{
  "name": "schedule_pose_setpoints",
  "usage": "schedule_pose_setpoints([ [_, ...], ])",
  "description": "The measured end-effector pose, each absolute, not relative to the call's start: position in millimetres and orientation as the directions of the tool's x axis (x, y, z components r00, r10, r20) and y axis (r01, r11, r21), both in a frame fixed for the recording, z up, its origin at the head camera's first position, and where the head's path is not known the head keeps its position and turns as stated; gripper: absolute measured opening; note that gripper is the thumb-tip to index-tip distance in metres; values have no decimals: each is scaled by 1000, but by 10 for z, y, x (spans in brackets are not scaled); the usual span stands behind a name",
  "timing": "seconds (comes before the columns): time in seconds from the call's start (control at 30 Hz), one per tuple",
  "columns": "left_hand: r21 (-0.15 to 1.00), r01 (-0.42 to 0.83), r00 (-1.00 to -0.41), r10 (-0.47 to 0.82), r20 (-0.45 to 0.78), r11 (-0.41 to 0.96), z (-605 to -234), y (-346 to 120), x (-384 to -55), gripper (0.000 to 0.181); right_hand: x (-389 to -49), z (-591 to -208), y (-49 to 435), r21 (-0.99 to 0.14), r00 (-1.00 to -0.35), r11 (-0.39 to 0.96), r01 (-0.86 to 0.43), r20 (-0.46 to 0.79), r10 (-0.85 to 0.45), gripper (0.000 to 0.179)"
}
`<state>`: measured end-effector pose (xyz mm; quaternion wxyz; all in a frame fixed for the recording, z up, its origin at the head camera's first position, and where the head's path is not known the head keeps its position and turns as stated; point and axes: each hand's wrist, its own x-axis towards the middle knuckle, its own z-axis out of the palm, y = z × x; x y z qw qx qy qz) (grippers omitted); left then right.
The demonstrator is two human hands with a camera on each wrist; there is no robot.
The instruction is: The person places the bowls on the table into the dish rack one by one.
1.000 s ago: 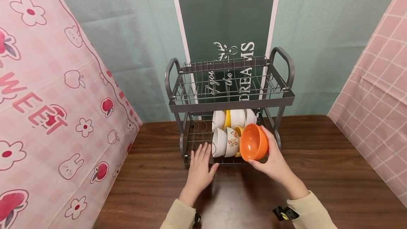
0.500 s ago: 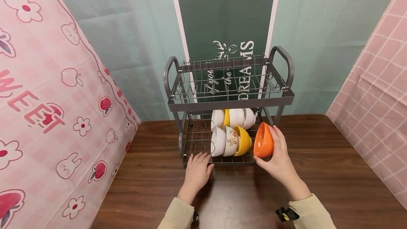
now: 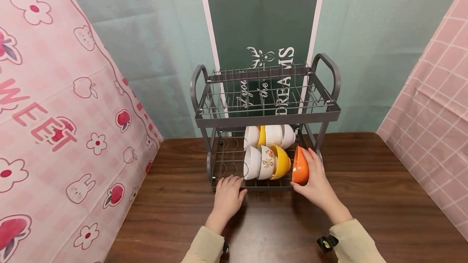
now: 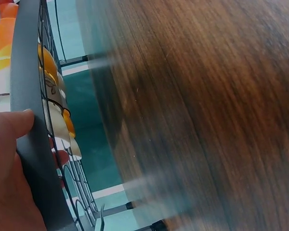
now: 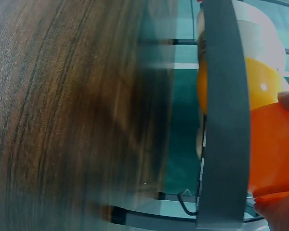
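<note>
A grey two-tier dish rack (image 3: pixel 267 121) stands on the table. My right hand (image 3: pixel 316 184) holds an orange bowl (image 3: pixel 300 167) by its edges at the right end of the lower tier, with its opening turned left. Left of it, apart, a yellow bowl (image 3: pixel 281 163), a flower-patterned bowl (image 3: pixel 268 164) and a white bowl (image 3: pixel 252 164) stand on edge in the front row. At the lower tier's front rail (image 4: pixel 29 72), my left hand (image 3: pixel 228 197) grips with the thumb outside and fingertips showing through the wires in the left wrist view.
Behind the front row, white bowls, one of them ribbed (image 3: pixel 273 136), and a yellow one stand on the lower tier. The upper wire tier (image 3: pixel 263 92) overhangs them. Brown wooden table (image 3: pixel 175 214) surrounds the rack; patterned pink cloth (image 3: pixel 84 133) hangs at left.
The orange bowl has moved right, away from the yellow bowl, and turned so that its inside no longer faces me. My left hand has drawn back onto the front rail.
</note>
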<state>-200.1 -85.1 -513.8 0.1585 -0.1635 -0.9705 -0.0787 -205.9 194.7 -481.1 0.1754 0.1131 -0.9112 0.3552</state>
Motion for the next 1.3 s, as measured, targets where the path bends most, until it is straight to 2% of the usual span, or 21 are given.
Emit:
schedule_pose_setpoints([
  [0.5, 98, 351, -896, 304, 323, 931, -5172, -868, -2017, 45, -2283, -4937, 1892, -688, -949, 661, -301, 283, -138, 108],
  [0.7, 92, 350, -898, 306, 317, 932, -5188, -876, -2023, 47, -2365, -4958, 1886, -696, -935, 629, -345, 309, -172, 106],
  [1.3, 108, 359, -897, 310, 316, 927, -5164, -869, -2024, 47, -2462, -5006, 1897, -767, -953, 566, -301, 249, -170, 105],
])
